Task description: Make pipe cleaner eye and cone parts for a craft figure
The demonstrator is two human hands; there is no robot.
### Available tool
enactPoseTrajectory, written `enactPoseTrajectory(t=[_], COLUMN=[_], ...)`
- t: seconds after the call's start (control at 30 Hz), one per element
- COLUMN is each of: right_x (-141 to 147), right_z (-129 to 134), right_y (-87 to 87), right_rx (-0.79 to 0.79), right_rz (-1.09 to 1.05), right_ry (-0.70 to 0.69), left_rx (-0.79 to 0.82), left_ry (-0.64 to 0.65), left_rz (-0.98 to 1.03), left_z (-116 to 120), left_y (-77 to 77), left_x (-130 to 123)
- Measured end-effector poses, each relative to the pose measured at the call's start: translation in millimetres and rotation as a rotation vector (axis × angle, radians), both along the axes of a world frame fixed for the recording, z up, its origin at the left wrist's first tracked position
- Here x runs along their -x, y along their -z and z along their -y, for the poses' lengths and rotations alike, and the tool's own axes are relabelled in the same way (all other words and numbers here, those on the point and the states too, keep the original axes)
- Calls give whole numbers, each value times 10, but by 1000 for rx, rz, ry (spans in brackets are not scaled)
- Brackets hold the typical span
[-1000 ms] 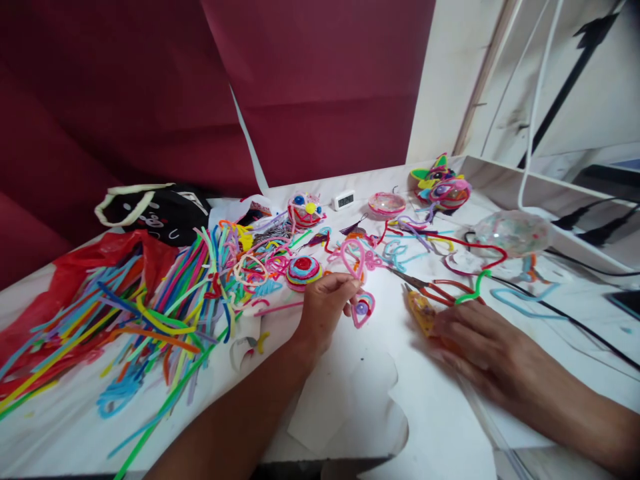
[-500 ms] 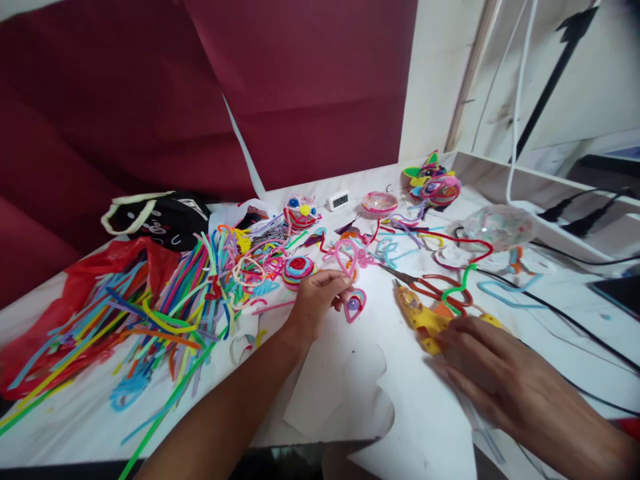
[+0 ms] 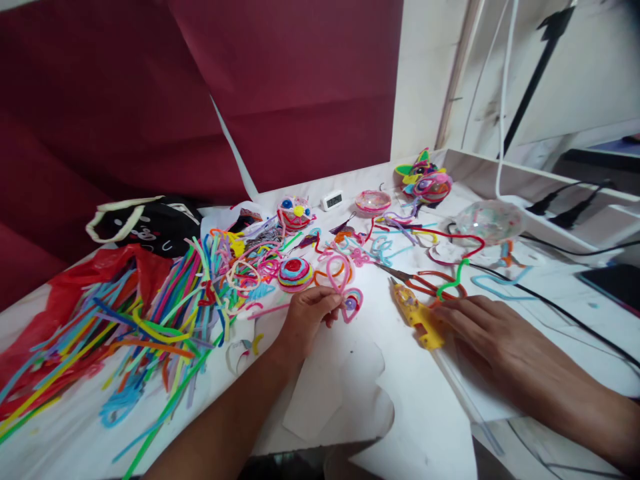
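Left grip [image 3: 311,315]: one pink loop [image 3: 349,273]

The place was marked as an indoor handicraft corner; whether it was set up in a home or a small workshop could not be told. A white table [image 3: 60,440] was strewn with bundled pipe cleaners [image 3: 173,293], partly wrapped in a red plastic bag [image 3: 115,260]. A yellow hot glue gun [image 3: 419,319], orange-handled scissors [image 3: 417,283] and cut paper [image 3: 425,400] were also laid out. Decorated ornaments, including a wound ball [image 3: 295,217], were kept toward the back. Maroon sheeting [image 3: 300,87] was hung behind, beside a scuffed pale wall [image 3: 493,113].
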State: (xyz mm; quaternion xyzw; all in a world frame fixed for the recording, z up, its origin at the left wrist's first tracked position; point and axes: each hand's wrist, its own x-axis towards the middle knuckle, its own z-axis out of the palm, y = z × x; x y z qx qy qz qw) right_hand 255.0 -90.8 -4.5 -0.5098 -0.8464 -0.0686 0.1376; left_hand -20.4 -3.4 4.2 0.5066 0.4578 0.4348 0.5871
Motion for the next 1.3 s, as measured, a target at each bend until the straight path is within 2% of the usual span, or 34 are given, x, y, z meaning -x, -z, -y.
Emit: enactPoseTrajectory(t=[0.13,0.27,0.47,0.7,0.8,1.0,1.3], right_x=[-30,-4,41,40,46,33,-87], right_z=[-41,-70,-106,-151,-152,-80,-117], right_y=[14,-57,-150,-133,-115,-38,-73], right_rx=[-82,-158,-194,-311,-341,-263,-251], right_rz=[115,185,183,192,147,-42,-128], right_ry=[-15,-55,-118,-148,-170,-164,-182], left_rx=[-18,-29,-58,-19,13,65,84], left_ry=[10,15,35,11,-8,-15,58], left_rz=[44,62,69,64,69,76,48], left_z=[46,62,33,38,57,81,78], left_y=[-28,-35,-44,-43,-48,-65,-38], left_x=[-13,9,59,43,25,5,36])
